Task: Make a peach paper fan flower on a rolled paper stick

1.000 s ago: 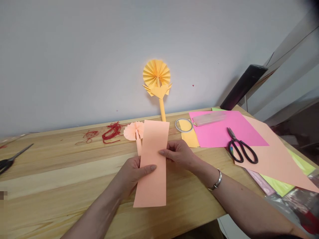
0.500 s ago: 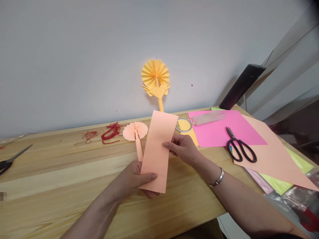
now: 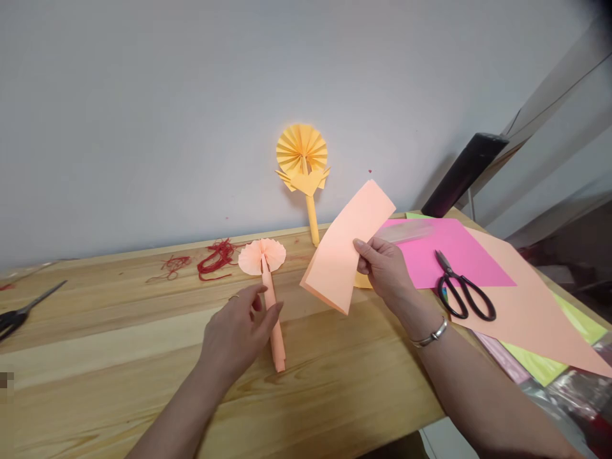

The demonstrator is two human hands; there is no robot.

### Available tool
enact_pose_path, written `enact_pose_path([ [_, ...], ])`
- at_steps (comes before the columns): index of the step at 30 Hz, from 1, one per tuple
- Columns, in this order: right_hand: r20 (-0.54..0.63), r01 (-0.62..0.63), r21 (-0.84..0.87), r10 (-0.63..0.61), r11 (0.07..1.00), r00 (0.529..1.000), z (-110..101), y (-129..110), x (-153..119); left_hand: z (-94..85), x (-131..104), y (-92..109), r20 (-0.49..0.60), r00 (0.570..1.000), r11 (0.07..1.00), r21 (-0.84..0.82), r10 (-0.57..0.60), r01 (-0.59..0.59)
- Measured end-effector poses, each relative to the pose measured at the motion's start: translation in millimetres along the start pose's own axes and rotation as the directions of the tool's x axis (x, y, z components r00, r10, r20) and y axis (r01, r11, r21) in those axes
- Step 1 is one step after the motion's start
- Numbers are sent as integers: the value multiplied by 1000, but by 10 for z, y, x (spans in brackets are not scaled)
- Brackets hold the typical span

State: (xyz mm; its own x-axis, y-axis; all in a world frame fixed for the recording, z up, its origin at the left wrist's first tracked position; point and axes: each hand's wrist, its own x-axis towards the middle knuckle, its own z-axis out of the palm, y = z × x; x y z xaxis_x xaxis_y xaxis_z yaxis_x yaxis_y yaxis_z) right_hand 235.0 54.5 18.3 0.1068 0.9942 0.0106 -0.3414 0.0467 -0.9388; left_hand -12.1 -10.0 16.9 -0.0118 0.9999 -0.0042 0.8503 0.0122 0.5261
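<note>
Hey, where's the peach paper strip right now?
The peach paper strip is right of centre in the head view, held in the right hand, between the peach paper fan and the pink sheet.

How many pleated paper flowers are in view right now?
2: the yellow flower upright at the wall, and the peach flower lying on the table, by the left hand. No others show.

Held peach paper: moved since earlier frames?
Yes: the held peach paper has shifted right and up in view, judged against the yellow paper flower by the wall.
</note>
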Motion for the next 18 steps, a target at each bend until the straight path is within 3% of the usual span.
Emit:
enact_pose_path([
  [2,7,-11,-3,11,1000,1000,13,18,-15,8,-4,8,8,1000,991,130,-29,28],
  [7,58,-56,-32,58,998,997,59,78,-69,73,-57,85,210,973,970,240,-91,39],
  [11,103,-116,-54,121,992,987,98,101,-106,101,-91,131,244,967,956,294,-77,2],
  [14,124,-134,-93,145,987,982,132,111,-140,99,-104,146,258,963,965,264,-76,5],
  [18,206,-141,-166,174,976,963,164,140,-195,113,-101,172,255,965,997,62,-57,43],
])
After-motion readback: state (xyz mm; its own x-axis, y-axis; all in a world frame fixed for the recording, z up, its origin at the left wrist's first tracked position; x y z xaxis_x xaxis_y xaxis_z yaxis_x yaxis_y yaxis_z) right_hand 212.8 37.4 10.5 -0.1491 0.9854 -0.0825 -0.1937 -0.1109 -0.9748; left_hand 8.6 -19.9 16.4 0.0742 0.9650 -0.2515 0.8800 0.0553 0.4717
